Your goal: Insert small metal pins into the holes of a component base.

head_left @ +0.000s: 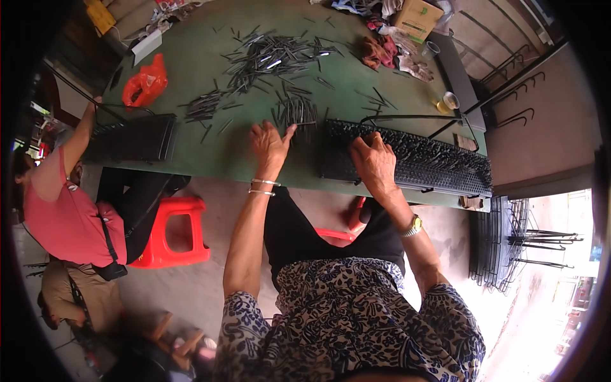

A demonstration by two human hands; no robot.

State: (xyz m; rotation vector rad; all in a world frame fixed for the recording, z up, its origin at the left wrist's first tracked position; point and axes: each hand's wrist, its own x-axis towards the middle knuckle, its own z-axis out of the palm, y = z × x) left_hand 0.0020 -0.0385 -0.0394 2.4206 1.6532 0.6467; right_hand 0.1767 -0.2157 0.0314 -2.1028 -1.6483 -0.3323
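Note:
My left hand (270,148) is over the green table with fingers apart and thumb out. I see nothing held in it. Just past its thumb lies a small bunch of thin dark strips (300,112), roughly lined up. My right hand (375,160) is closed, its fingertips pinched at the left end of a long black perforated rack (420,153) with a wire handle. Whatever sits between those fingertips is hidden. Rows of small dark pieces stand along the rack's top.
Loose strips (270,60) form a big heap farther back. A red plastic bag (146,83), crumpled cloths (382,52) and a cup of yellow liquid (448,102) also lie on the green table (210,149). Another person (76,216) sits at left near a red stool (175,235).

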